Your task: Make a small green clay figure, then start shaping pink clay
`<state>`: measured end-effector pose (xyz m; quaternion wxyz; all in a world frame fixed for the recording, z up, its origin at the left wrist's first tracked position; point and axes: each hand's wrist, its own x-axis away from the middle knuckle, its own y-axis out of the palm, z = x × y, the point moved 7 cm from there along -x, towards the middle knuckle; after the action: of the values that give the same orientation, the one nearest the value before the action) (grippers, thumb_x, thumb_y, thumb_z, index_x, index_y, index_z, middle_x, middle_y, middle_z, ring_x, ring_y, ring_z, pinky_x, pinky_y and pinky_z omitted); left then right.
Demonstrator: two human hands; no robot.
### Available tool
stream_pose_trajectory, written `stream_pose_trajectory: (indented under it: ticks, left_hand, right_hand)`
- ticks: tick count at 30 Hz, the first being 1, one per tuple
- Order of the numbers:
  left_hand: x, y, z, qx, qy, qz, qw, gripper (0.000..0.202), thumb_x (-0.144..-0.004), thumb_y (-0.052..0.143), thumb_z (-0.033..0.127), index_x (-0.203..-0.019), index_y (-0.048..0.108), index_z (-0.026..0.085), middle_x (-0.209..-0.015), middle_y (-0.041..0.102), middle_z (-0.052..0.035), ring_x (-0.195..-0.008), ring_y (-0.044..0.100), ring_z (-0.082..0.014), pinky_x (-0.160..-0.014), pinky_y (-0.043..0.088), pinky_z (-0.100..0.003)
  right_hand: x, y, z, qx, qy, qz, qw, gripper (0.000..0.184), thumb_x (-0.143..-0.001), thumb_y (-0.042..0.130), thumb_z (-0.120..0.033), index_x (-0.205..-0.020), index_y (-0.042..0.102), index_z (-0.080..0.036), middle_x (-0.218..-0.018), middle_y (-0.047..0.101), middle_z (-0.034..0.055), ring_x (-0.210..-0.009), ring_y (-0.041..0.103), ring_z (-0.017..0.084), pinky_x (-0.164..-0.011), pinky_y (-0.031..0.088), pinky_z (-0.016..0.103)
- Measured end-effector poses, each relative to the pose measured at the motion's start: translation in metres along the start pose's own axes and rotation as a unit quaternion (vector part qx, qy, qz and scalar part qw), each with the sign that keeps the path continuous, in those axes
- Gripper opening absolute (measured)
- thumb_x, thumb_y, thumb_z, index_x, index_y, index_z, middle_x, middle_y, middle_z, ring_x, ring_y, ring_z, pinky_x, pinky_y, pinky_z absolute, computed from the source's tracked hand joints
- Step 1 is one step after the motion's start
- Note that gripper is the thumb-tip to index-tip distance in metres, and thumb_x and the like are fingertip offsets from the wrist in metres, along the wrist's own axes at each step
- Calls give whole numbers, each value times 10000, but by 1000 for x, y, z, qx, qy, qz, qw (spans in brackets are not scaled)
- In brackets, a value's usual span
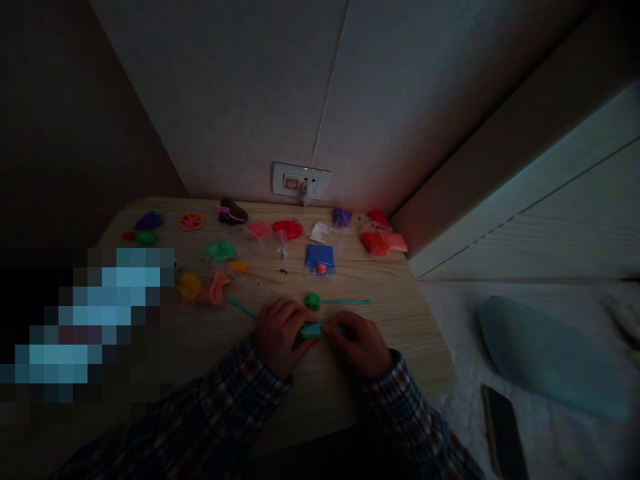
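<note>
My left hand (277,333) and my right hand (357,343) meet over the near part of a small wooden table (390,313), both closed on a teal piece of modelling clay (315,329) held between them. Just beyond my fingers lies a green lump of clay (313,301) with a thin teal stick (347,302) beside it. Another teal stick (243,307) lies left of my left hand. Both arms wear plaid sleeves.
Small bags and lumps of coloured clay are scattered over the table: a blue bag (319,257), red bags (383,241), an orange lump (213,290), a green bag (220,251). A wall socket (301,180) sits behind. A phone (503,433) lies on the bed at right.
</note>
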<state>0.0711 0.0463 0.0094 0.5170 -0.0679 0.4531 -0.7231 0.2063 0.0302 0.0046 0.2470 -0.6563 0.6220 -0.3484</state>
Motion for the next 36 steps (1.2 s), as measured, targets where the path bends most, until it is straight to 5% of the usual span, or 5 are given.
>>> stream_pose_trajectory:
  ticks: [15, 36]
  left_hand:
    - [-1, -2, 1, -15, -3, -4, 1000, 178, -646, 718, 258, -752, 604, 173, -755, 592, -35, -761, 519, -224, -662, 396, -358]
    - [0, -6, 6, -43, 18, 43, 998, 170, -724, 644, 335, -781, 635, 174, -741, 619, -43, -743, 527, -215, -654, 394, -354]
  right_hand:
    - [1, 1, 1, -15, 30, 5, 999, 283, -755, 519, -403, -672, 627, -154, -584, 577, 24, -560, 519, 150, -541, 369, 249]
    - [3, 1, 2, -10, 3, -9, 1000, 285, -774, 514, -404, -660, 615, -163, -584, 577, 16, -553, 509, 136, -533, 373, 236]
